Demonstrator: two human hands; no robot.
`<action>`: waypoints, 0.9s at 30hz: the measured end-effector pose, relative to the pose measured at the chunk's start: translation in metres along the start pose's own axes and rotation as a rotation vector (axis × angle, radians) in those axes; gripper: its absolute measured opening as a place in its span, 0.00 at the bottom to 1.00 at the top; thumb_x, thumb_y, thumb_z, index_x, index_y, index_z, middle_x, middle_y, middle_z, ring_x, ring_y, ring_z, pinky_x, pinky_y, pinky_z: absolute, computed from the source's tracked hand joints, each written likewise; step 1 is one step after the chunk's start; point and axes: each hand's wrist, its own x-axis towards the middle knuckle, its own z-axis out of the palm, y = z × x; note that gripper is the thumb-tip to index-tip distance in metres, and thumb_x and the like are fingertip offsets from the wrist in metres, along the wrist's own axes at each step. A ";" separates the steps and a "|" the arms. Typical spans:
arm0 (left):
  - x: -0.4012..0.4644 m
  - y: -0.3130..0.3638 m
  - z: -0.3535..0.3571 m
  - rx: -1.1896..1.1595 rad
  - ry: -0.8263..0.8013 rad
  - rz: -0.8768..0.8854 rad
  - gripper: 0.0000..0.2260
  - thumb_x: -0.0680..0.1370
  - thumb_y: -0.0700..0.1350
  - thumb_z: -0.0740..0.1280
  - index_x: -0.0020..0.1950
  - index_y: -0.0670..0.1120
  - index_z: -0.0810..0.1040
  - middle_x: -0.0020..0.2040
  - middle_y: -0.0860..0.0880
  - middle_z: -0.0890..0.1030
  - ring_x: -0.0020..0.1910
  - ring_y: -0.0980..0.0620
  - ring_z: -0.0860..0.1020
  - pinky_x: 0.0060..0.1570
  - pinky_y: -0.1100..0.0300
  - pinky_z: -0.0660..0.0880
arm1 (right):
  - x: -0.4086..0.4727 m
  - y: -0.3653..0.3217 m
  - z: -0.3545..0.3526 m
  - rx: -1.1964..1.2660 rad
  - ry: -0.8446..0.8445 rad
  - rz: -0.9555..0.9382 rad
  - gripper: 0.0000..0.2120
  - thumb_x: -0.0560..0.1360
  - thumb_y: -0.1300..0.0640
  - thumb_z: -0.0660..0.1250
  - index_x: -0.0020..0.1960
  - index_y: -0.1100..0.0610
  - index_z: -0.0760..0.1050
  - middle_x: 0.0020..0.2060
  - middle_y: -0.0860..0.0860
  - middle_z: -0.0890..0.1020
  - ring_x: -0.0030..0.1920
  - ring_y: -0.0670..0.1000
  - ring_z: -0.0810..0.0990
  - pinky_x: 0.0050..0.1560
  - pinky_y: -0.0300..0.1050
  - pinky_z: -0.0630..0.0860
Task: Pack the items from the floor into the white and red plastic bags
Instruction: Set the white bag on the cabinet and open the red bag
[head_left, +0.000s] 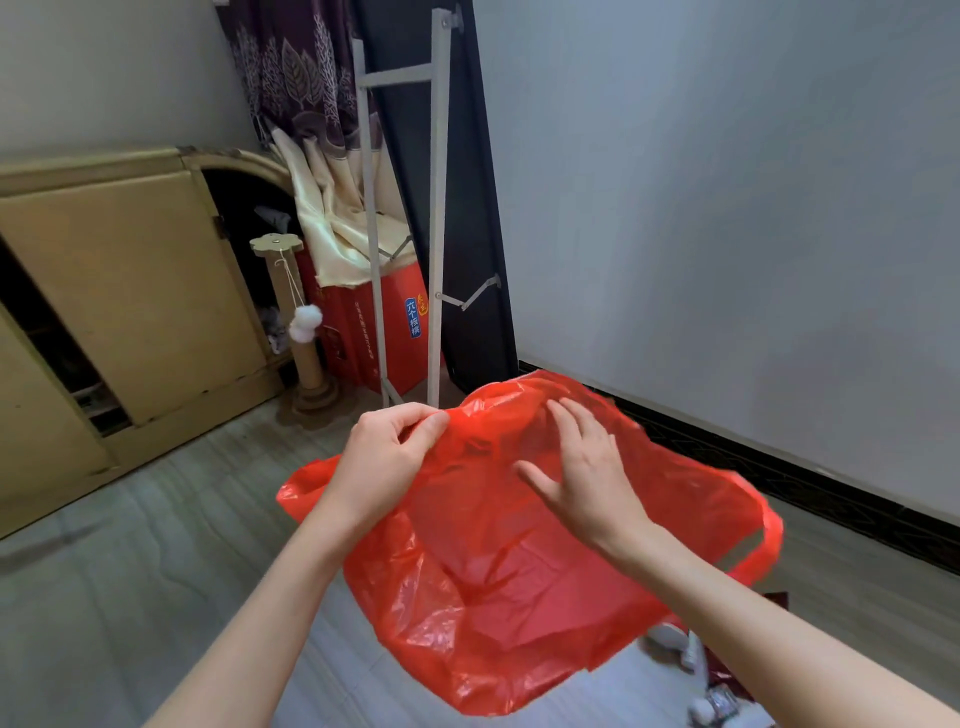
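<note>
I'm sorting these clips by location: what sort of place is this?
Probably a room in a home: a cardboard cat scratching post with white pompoms, a patterned purple curtain and a tan wooden cabinet stand along the walls.

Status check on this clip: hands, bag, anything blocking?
Left hand pinches red bag rim. Right hand open, fingers flat on the plastic. Bag held up, nothing seen inside. Items on floor, partly hidden.

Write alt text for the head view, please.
Two hands hold up a red plastic bag above a grey floor: the left hand pinches its edge, and the right hand lies open on the plastic.
</note>
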 end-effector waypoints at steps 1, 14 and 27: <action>-0.002 0.002 -0.002 -0.070 -0.056 -0.021 0.08 0.77 0.43 0.64 0.43 0.44 0.82 0.35 0.52 0.81 0.35 0.60 0.77 0.42 0.66 0.73 | 0.002 0.004 -0.002 0.001 0.060 -0.044 0.36 0.71 0.45 0.69 0.72 0.59 0.60 0.71 0.56 0.64 0.73 0.55 0.60 0.71 0.63 0.55; -0.008 0.004 -0.013 -0.415 -0.326 -0.144 0.09 0.73 0.46 0.64 0.36 0.46 0.82 0.32 0.49 0.81 0.31 0.56 0.79 0.32 0.67 0.74 | 0.014 0.025 -0.006 -0.142 0.261 -0.261 0.23 0.66 0.41 0.64 0.56 0.51 0.72 0.58 0.53 0.73 0.59 0.53 0.68 0.66 0.64 0.64; 0.012 -0.038 -0.018 0.286 0.094 -0.113 0.11 0.78 0.48 0.62 0.36 0.54 0.77 0.38 0.49 0.81 0.44 0.44 0.78 0.49 0.52 0.74 | 0.022 0.017 -0.031 0.592 0.029 0.032 0.10 0.75 0.66 0.63 0.44 0.55 0.80 0.38 0.45 0.81 0.37 0.33 0.76 0.44 0.27 0.69</action>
